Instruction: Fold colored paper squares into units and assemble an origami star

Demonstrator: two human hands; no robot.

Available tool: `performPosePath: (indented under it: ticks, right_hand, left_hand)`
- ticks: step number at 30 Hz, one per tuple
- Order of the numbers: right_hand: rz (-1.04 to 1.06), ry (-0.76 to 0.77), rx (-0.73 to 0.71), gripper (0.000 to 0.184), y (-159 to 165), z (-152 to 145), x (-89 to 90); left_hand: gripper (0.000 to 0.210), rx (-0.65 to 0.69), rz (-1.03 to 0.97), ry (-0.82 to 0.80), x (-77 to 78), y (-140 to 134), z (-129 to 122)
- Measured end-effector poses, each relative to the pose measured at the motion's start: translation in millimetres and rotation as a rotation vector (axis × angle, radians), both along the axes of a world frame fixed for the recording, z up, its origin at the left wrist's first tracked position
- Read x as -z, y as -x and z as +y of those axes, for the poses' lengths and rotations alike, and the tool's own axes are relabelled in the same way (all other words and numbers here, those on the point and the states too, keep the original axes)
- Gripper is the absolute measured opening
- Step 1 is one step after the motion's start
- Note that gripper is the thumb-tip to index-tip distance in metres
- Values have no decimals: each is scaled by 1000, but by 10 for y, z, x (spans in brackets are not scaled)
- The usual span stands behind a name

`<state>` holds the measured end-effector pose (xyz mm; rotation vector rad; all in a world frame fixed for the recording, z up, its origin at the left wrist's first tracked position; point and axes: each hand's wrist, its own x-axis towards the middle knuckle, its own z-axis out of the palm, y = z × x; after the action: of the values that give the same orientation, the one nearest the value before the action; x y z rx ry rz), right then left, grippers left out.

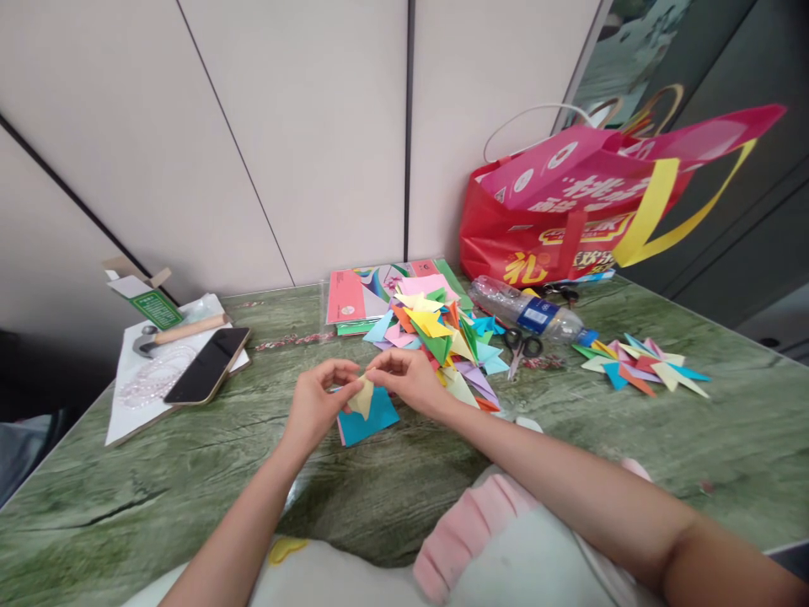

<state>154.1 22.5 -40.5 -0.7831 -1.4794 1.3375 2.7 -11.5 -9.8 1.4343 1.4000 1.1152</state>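
Note:
Between my two hands is a small piece of pale yellow folded paper [362,400]. My left hand [319,400] pinches its left side with thumb and fingers. My right hand [410,379] has its fingertips closed on the upper right of the same paper. Just beneath lies a small stack of square paper with a blue sheet [372,420] on top, partly covered by the yellow piece and my fingers. To the right of my right hand is a heap of folded paper pieces [436,324] in many colours.
Packs of coloured paper [346,297] lie behind the heap. Scissors [522,347], a plastic bottle [537,312], a star-like paper group [645,364] and a red bag [524,223] are on the right. A phone [208,366], hammer [180,333] and green box [155,305] sit left.

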Motion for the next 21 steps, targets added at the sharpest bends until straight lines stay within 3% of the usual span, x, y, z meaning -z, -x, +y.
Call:
performPosePath:
  ticks: [5,13,21]
  right_hand:
    - [90,54,25,21,-1,28,1]
    - [103,36,21,24,-12,56,7]
    - [46,58,-91,19,11,9,-19]
  left_hand:
    - [21,51,52,148,17,18,-5]
    - [24,225,79,193,8,-22,-44]
    - [25,24,-56,218,26,-3,-11]
